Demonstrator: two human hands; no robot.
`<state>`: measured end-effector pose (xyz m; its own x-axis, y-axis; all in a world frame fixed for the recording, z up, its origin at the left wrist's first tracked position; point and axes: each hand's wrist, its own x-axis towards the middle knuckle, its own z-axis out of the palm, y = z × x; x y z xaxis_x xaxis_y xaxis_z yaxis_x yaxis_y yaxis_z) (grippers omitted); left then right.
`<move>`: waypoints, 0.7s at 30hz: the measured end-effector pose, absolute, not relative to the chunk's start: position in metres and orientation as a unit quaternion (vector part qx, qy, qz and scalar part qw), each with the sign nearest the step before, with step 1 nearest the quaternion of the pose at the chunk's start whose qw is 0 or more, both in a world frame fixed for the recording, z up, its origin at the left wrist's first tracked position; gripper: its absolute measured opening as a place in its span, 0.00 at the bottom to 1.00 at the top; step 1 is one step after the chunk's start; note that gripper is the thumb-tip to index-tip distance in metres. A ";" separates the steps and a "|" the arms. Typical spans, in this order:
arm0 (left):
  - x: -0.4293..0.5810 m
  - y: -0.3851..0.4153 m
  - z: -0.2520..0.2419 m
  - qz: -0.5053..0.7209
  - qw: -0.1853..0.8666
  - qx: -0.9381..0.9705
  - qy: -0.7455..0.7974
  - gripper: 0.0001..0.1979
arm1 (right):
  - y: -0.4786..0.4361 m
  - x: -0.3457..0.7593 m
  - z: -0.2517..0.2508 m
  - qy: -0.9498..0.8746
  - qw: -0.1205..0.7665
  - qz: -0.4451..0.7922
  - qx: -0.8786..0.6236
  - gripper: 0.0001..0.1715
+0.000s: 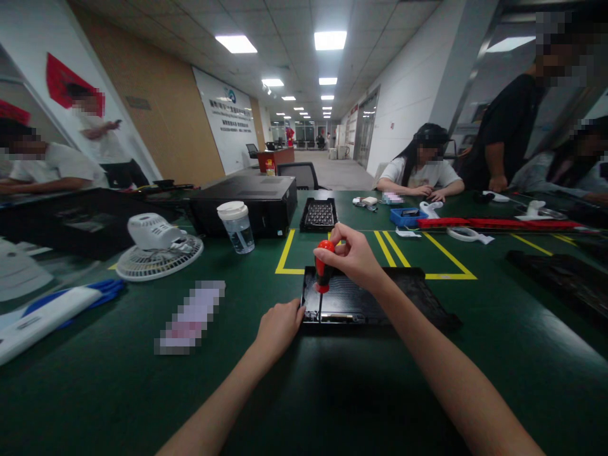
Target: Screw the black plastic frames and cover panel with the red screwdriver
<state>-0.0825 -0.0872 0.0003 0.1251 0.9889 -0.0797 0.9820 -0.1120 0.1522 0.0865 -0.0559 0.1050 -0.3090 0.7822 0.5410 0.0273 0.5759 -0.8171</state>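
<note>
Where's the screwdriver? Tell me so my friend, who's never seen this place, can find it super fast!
On the big green table, look for the flat black panel. Just above its left part, the person's right hand holds the screwdriver. Its chunky red-and-black handle, with a thin shaft pointing down, stands out from the plain black panel.
</note>
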 end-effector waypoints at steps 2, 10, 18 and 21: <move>-0.082 -0.087 0.000 0.018 0.085 0.744 0.663 0.19 | -0.057 0.086 0.105 -0.717 0.518 0.359 -0.297 0.21; -0.083 -0.085 -0.003 0.029 0.081 0.747 0.659 0.18 | -0.061 0.083 0.104 -0.722 0.520 0.292 -0.351 0.20; -0.084 -0.085 -0.004 0.034 0.081 0.750 0.656 0.18 | -0.070 0.077 0.109 -0.720 0.533 0.198 -0.398 0.21; -0.083 -0.086 -0.003 0.028 0.083 0.748 0.658 0.18 | -0.072 0.075 0.109 -0.719 0.538 0.162 -0.408 0.21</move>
